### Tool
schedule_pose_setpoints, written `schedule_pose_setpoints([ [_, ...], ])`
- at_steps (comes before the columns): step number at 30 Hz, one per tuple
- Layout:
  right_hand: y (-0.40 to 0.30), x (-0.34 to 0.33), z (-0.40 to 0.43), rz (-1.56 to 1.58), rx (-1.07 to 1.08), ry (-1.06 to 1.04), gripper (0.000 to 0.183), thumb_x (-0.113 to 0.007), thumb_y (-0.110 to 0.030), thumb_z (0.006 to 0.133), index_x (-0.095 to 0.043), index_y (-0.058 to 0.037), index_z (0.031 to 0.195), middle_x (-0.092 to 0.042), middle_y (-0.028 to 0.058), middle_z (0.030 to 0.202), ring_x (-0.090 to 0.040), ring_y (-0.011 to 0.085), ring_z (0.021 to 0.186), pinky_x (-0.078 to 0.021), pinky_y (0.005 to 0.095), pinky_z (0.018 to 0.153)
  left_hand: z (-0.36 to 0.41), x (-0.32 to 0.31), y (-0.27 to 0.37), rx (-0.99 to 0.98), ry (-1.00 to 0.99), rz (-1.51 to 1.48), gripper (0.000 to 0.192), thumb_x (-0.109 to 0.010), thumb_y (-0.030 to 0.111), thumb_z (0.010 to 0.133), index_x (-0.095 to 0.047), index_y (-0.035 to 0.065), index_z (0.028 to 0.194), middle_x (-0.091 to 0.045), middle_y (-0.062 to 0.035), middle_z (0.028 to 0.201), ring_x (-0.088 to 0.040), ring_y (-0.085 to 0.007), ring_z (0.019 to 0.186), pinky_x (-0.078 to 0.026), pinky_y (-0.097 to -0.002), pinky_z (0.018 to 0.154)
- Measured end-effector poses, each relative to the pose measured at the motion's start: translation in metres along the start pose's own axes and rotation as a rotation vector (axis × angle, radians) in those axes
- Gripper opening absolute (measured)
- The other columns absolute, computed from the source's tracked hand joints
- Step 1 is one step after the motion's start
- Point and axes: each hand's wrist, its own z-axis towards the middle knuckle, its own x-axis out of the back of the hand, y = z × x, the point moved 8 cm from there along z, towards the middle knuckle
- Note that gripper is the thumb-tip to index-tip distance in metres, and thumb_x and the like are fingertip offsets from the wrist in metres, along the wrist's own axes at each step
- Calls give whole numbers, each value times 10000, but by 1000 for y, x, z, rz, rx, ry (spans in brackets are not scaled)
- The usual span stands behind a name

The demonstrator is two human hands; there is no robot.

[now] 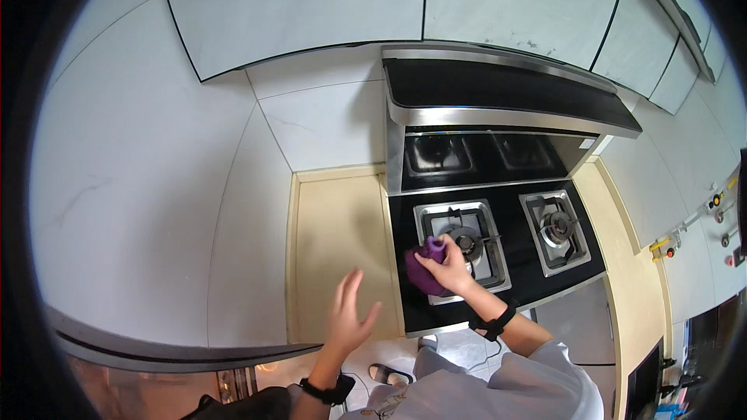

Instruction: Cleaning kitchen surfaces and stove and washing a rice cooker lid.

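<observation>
My right hand (448,265) grips a bunched purple cloth (421,274) over the left part of a black gas cooktop (508,210). Part of the cloth overlaps the edge of the left burner's steel tray (499,277); whether it touches the surface I cannot tell. The left burner (466,243) and its dark pan support sit just beyond my fingers. My left hand (350,315) holds nothing and has its fingers apart, above the front of the cream countertop (341,216). Black bands circle both wrists.
A range hood (502,90) with a steel rim overhangs the back of the cooktop. The right burner (558,227) lies farther along. White cabinets (303,6) hang above, and tiled wall (146,204) rises at left. Gas pipes and valves (671,242) run along the right wall.
</observation>
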Motion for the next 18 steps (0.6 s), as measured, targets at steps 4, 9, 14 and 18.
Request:
schedule_pose_setpoints([
  [4,-39,-17,2,-31,114,-172,365,-781,-114,709,-495,-35,922,-581,96,797,-584,220,731,-480,319,684,17,-94,-22,71,-128,-410,552,-719,166,842,-465,5,1306,-567,-164,1236,-552,-252,1168,-433,-364,981],
  [9,-57,22,27,-117,217,-163,557,-815,-183,635,-522,-74,1097,-619,131,889,-587,333,865,-449,410,814,51,-129,-27,195,-1,-673,326,-688,25,842,-499,21,1107,-569,-39,1016,-540,-117,928,-448,-280,845],
  [14,-38,49,35,-297,336,-470,260,-750,-110,723,-662,-70,964,-682,87,901,-608,281,852,-463,377,817,68,-122,-20,192,88,-613,283,-672,-4,826,-496,24,1047,-545,-36,967,-530,-115,928,-443,-283,857],
  [18,-23,64,48,12,167,-386,222,-675,-16,765,-632,27,979,-645,152,851,-648,259,711,-520,312,668,95,-108,-2,254,254,-517,272,-654,-3,817,-532,-1,1060,-528,-49,1003,-521,-131,944,-431,-288,873],
])
